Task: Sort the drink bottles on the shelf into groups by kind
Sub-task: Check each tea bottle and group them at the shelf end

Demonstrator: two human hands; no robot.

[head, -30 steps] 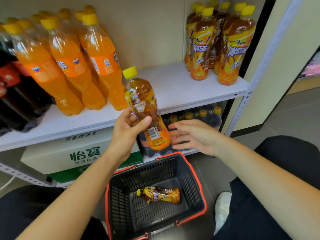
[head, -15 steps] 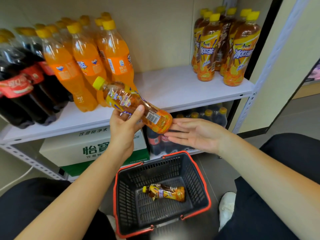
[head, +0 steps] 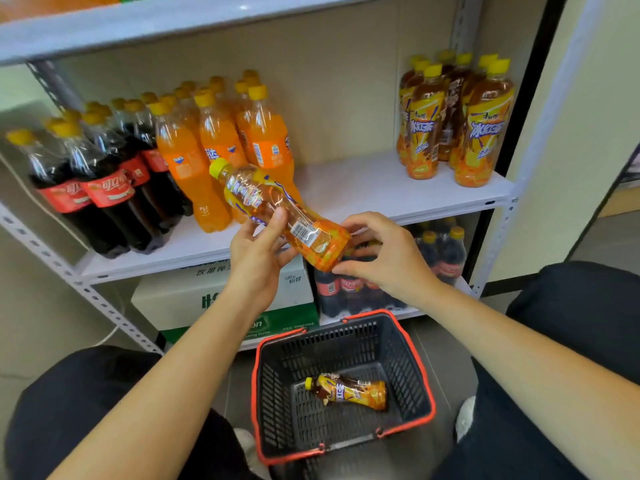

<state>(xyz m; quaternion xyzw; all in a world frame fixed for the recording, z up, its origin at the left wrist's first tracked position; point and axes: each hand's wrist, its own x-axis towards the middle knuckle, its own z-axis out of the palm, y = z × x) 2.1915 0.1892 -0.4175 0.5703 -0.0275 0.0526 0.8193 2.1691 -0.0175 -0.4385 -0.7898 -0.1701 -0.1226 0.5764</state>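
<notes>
Gripping glossy plastic tea bottle (head: 277,216) — left hand (head: 258,252) midway, right hand (head: 386,259) at base.

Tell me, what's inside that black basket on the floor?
One yellow-capped tea bottle lies on its side on the mesh floor of the basket, cap pointing left. Nothing else shows inside, but the near wall hides a thin strip of floor behind it.

Beige panel wall (head: 346,98) behind a white shelf (head: 363,188), perforated metal uprights (head: 114,313), cream side wall (head: 588,133), grey floor (head: 609,244).
</notes>
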